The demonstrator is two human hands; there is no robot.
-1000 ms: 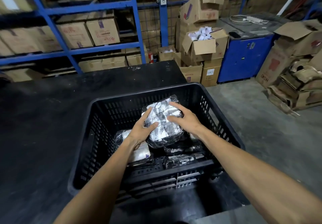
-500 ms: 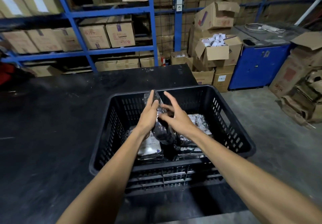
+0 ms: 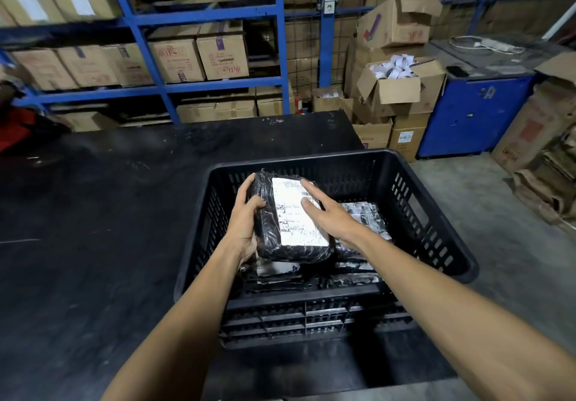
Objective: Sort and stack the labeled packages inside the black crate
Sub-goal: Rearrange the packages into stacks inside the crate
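A black slatted crate (image 3: 442,226) stands on a dark table. Over its left half I hold a black plastic-wrapped package (image 3: 290,223) with its white shipping label facing up. My left hand (image 3: 246,216) grips the package's left edge, thumb on top. My right hand (image 3: 327,216) lies flat on the label with fingers spread. Another wrapped package (image 3: 364,216) lies in the crate to the right, partly under my right wrist. More packages (image 3: 277,271) lie beneath the held one, mostly hidden.
The dark table (image 3: 109,229) stretches left and behind the crate. Blue shelving (image 3: 202,17) with cardboard boxes stands at the back. Open cartons (image 3: 392,89), a blue cabinet (image 3: 473,110) and flattened cardboard (image 3: 548,163) stand on the concrete floor to the right.
The package has been turned from standing on edge between my hands to lying flat with the label up. My left hand now grips its side and my right hand rests on top.
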